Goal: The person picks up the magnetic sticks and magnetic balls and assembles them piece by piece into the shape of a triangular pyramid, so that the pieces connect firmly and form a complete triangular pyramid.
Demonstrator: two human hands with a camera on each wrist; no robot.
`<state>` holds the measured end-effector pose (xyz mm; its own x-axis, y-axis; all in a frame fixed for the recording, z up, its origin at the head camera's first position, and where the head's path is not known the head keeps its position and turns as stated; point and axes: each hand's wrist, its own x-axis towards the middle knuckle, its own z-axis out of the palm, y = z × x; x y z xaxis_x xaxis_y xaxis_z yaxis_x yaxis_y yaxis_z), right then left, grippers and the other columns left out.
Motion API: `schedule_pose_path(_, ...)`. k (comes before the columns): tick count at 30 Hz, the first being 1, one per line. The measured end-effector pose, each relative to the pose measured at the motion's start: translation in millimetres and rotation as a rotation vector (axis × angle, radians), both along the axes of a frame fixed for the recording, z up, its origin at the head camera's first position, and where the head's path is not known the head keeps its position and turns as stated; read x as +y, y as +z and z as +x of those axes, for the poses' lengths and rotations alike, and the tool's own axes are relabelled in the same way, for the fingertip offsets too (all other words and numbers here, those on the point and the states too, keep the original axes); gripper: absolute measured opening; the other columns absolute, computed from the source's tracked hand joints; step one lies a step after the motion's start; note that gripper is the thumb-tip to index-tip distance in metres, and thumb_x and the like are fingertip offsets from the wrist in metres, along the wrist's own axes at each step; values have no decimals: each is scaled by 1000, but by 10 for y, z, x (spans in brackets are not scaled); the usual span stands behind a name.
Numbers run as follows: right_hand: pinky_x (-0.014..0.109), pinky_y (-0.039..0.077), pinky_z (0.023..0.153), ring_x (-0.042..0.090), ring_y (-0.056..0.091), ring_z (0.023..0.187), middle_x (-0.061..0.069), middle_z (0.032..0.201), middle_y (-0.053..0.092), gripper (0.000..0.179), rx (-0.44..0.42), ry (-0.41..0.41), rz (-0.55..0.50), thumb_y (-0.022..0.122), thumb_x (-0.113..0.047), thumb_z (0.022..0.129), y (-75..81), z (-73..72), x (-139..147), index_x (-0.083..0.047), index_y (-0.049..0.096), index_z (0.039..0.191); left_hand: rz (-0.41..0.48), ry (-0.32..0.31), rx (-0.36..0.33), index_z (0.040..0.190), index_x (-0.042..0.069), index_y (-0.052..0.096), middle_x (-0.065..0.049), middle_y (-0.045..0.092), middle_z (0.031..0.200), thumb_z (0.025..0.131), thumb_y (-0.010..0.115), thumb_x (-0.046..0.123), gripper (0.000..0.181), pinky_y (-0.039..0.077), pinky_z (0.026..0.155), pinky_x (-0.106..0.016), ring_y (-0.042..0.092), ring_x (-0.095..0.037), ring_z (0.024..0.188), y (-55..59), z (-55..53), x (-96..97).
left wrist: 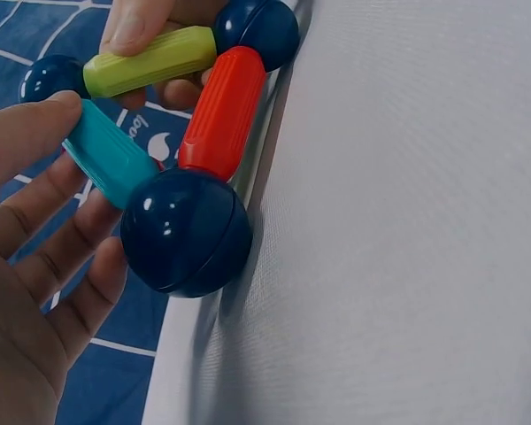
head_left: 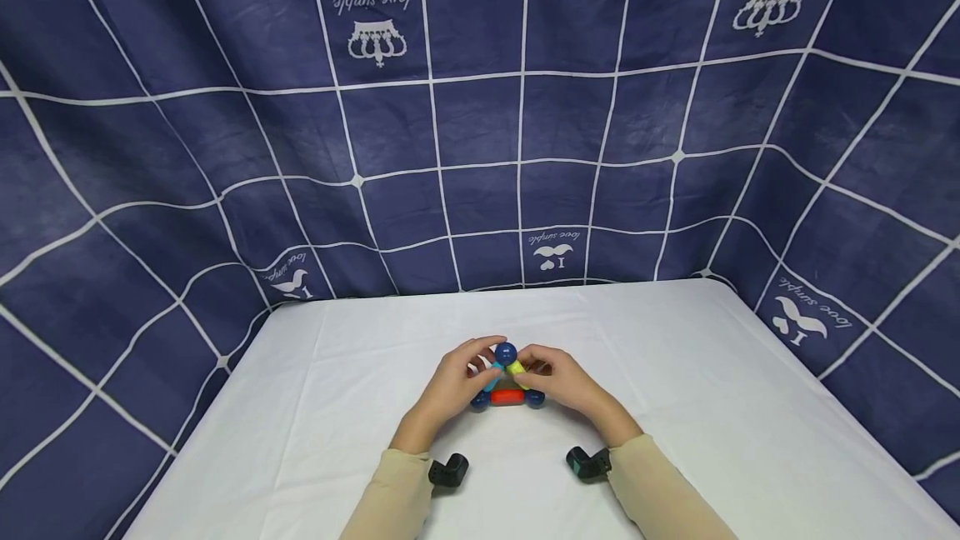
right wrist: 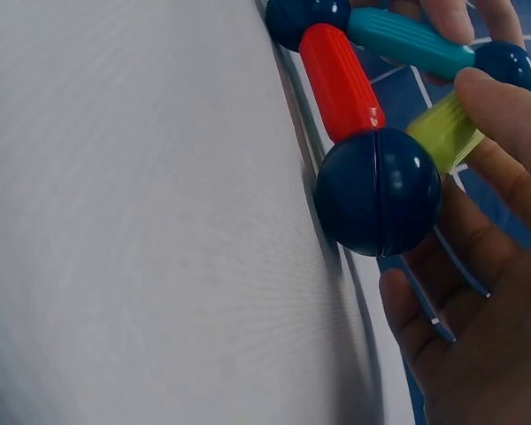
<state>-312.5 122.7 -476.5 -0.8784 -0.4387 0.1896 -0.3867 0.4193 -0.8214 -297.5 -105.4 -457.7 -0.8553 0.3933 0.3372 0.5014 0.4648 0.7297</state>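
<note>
Three dark blue balls and three ribbed rods are joined in a triangle over the white tabletop. A red rod (head_left: 507,397) forms the near side, between a left ball (left wrist: 186,232) and a right ball (right wrist: 379,193). My left hand (head_left: 456,377) pinches the teal rod (left wrist: 112,152), its thumb close to the top ball (head_left: 506,353). With thumb and fingers, my right hand (head_left: 558,375) grips the yellow-green rod (left wrist: 152,62). Both of these rods slope up and meet at the top ball, and the two lower balls sit at the table surface.
A white cloth covers the table (head_left: 315,440). Behind and along the sides hangs a dark blue curtain (head_left: 480,123) with white grid lines. Black wrist cameras, a left one (head_left: 448,471) and a right one (head_left: 587,463), stick out inward from the beige sleeves.
</note>
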Motion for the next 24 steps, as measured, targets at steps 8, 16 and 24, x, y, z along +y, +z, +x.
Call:
schedule_pose_path(8,31,48,83,20,59,91,10,98,68,18,-28,15,-38,68,-13,93,295,210,-51,-5,69,109,8,41,-53,145,22,52,-6,46,144,90,74,15,59,53,90,-33,59,-19,111,-1,5,15)
schedule_pose_path(16,32,49,86,21,59,95,10,103,69,19,-41,8,-28,67,-15,95,88,81,-28,-7,69,112,13,-17,-141,146,20,50,-2,48,151,95,69,26,55,41,111,-51,45,-26,141,-5,14,41)
schedule_pose_path(24,27,49,85,16,60,95,5,105,70,21,-47,7,-56,69,-24,94,-79,-14,10,-14,70,113,47,-9,-169,147,21,50,-4,57,144,98,64,18,51,43,110,-49,50,-25,137,-11,38,54)
